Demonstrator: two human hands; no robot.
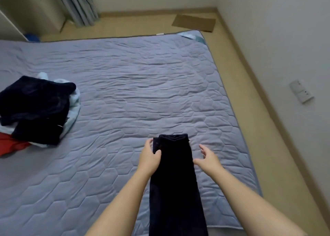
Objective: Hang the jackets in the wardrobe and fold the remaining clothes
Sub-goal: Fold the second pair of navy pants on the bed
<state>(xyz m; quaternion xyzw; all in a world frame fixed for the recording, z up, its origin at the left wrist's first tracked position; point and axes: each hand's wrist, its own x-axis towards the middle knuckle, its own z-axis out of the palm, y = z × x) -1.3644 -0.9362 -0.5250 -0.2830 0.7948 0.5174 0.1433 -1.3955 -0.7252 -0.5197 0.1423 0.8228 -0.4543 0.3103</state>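
Observation:
A long dark navy garment (175,182), folded into a narrow strip, lies on the quilted grey-blue bed cover (134,92) and runs from the near edge away from me. My left hand (149,157) grips the strip's left edge near its far end, thumb on top. My right hand (208,157) hovers just right of the strip with relaxed, spread fingers, holding nothing. At the left of the bed sits a loose pile of clothes (35,108): dark navy pieces on top, pale blue and white cloth beneath, and a red garment (10,142) at the bottom left.
The bed's right edge borders a strip of wooden floor (267,128) along a white wall with a socket (301,92). Flat cardboard (193,23) lies on the floor beyond the bed. Grey curtains (78,3) and a pale cabinet (26,8) stand at the far left.

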